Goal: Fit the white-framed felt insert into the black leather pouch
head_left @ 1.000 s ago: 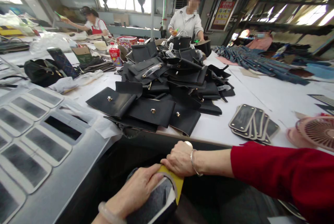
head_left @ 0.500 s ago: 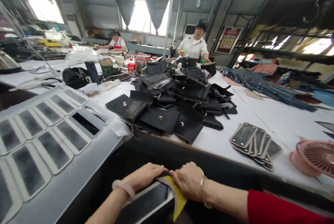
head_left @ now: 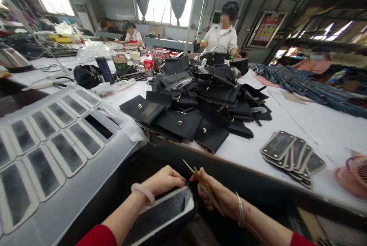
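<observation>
My left hand (head_left: 164,181) is closed at the far end of a black bag piece (head_left: 194,204) with its fingers pinching the edge. On that piece lies a dark panel with a pale border (head_left: 160,217), its corner near my left fingertips. My right hand (head_left: 218,196) grips a thin yellow sheet (head_left: 210,190), turned almost edge-on, just right of the bag piece and apart from it. To my left, rows of similar pale-bordered dark panels (head_left: 41,165) lie on a grey sheet (head_left: 94,190).
A heap of black bags (head_left: 183,123) covers the middle of the white table (head_left: 246,158). Right of it are a small stack of dark panels (head_left: 279,144) and a pink fan (head_left: 352,177). Co-workers (head_left: 220,38) are at the far side, near blue straps (head_left: 309,85).
My right hand has drawn the yellow sheet up and right, off the dark panel, and turned it edge-on. My left hand has shifted slightly right and up. The view has tilted down.
</observation>
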The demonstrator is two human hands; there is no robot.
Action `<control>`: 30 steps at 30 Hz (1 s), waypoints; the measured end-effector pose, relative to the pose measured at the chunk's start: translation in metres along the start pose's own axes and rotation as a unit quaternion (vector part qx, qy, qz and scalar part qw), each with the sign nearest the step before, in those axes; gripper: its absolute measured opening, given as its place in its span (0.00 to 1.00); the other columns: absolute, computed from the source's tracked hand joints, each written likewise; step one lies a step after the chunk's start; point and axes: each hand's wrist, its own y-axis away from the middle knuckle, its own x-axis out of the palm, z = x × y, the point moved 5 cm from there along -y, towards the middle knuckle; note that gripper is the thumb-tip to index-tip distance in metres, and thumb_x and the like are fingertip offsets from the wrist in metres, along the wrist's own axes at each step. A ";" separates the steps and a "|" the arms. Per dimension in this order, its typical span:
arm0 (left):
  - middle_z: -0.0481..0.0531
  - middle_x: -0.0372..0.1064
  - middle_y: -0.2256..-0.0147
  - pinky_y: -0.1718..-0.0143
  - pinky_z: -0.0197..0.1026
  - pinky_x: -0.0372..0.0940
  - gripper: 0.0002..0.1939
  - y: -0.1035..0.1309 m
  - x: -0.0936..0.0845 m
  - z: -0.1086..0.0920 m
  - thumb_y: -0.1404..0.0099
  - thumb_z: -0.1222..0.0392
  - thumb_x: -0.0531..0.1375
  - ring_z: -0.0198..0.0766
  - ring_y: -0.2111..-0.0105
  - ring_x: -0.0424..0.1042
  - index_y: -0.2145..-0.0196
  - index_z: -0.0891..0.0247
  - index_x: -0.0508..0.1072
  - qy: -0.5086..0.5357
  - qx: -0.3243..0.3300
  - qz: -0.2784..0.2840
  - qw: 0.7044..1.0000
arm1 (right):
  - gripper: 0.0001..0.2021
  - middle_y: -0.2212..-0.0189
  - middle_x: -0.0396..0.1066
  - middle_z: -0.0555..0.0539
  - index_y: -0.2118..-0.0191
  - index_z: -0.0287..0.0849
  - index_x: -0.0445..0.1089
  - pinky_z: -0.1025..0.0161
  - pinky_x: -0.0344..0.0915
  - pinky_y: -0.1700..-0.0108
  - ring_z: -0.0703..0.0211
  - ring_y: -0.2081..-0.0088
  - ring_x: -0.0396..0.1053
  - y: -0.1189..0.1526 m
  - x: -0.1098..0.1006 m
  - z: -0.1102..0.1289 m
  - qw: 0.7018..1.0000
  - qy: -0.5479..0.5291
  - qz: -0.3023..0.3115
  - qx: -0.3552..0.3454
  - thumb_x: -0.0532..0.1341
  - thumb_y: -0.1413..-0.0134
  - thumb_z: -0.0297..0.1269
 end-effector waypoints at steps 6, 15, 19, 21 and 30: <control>0.42 0.51 0.83 0.79 0.37 0.44 0.09 0.001 0.003 -0.003 0.49 0.57 0.56 0.30 0.81 0.48 0.83 0.63 0.64 0.001 -0.013 0.014 1.000 | 0.29 0.79 0.52 0.59 0.55 0.42 0.60 0.70 0.47 0.82 0.70 0.81 0.47 -0.017 0.017 0.002 0.996 -0.090 0.016 -0.023 0.63 0.55 0.59; 0.45 0.60 0.79 0.76 0.37 0.47 0.14 0.005 0.006 -0.003 0.44 0.58 0.53 0.35 0.77 0.55 0.73 0.64 0.78 -0.078 -0.003 -0.018 0.997 | 0.26 0.77 0.56 0.56 0.58 0.40 0.66 0.67 0.51 0.76 0.66 0.76 0.53 -0.023 0.014 -0.003 0.990 -0.015 -0.021 -0.139 0.65 0.51 0.58; 0.46 0.62 0.80 0.74 0.38 0.48 0.14 0.008 0.004 -0.016 0.42 0.58 0.54 0.37 0.76 0.56 0.74 0.61 0.79 -0.114 0.024 -0.036 0.993 | 0.22 0.75 0.58 0.55 0.54 0.41 0.66 0.64 0.56 0.69 0.63 0.72 0.56 -0.022 0.011 0.004 0.982 0.041 -0.033 -0.182 0.60 0.43 0.56; 0.46 0.63 0.81 0.75 0.38 0.49 0.13 0.012 0.001 -0.019 0.41 0.56 0.55 0.37 0.77 0.57 0.73 0.60 0.80 -0.119 0.031 -0.048 0.991 | 0.20 0.71 0.62 0.52 0.56 0.41 0.66 0.63 0.58 0.66 0.61 0.69 0.59 -0.022 0.011 0.008 0.978 0.074 -0.011 -0.194 0.59 0.41 0.54; 0.55 0.75 0.50 0.43 0.44 0.58 0.25 0.126 -0.066 0.031 0.31 0.44 0.51 0.45 0.47 0.69 0.47 0.62 0.73 0.051 0.043 -0.240 0.968 | 0.33 0.80 0.49 0.59 0.51 0.41 0.63 0.68 0.42 0.80 0.69 0.82 0.46 -0.039 0.003 -0.008 0.997 0.068 0.012 -0.043 0.59 0.51 0.66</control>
